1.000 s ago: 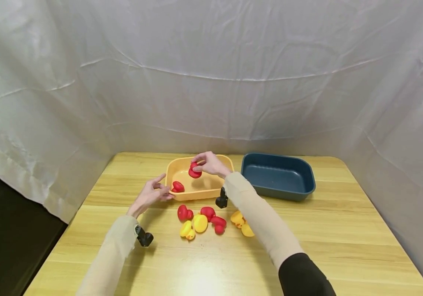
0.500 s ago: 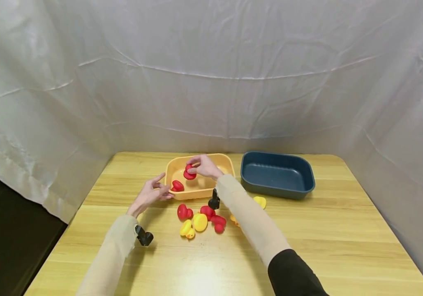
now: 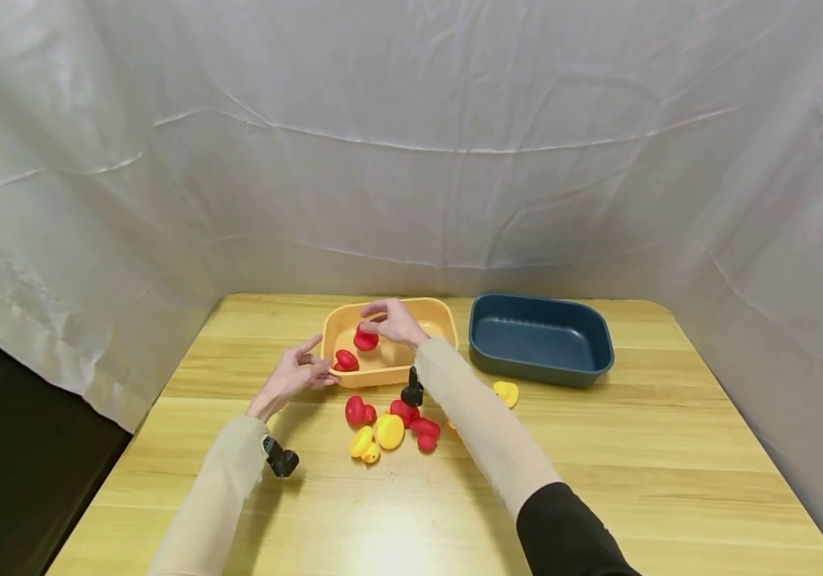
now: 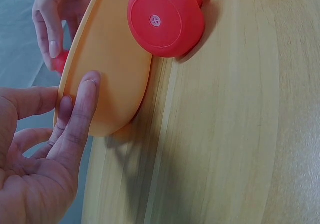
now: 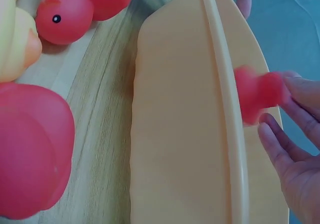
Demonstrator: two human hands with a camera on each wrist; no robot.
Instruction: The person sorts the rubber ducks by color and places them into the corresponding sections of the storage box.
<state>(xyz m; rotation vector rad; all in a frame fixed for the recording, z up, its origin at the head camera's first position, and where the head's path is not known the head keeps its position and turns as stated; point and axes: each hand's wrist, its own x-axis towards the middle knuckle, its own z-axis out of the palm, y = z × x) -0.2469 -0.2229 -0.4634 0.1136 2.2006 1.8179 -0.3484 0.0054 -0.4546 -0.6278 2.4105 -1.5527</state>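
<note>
My left hand [image 3: 294, 378] pinches the near left corner of an orange plastic tub [image 3: 389, 378], fingertips on its outer wall and at its rim. My right hand [image 3: 394, 323] is over the tub, thumb and fingers spread apart. Just under those fingers is a red rubber duck [image 3: 365, 339], blurred in the right wrist view beside the tub's inner wall. Another red duck [image 3: 345, 361] lies inside at the left corner. In front of the tub lie several red ducks [image 5: 64, 15] and yellow ducks [image 3: 389, 432].
A dark blue tub [image 3: 541, 374] stands to the right of the orange one. One yellow duck [image 3: 505, 394] shows past the right forearm, which partly hides others. Grey sheeting [image 3: 411, 160] hangs behind the wooden table [image 3: 641, 464].
My right hand has moved slightly left over the orange tub, and its fingers have parted from the red duck, which is now lower. The left hand keeps its place.
</note>
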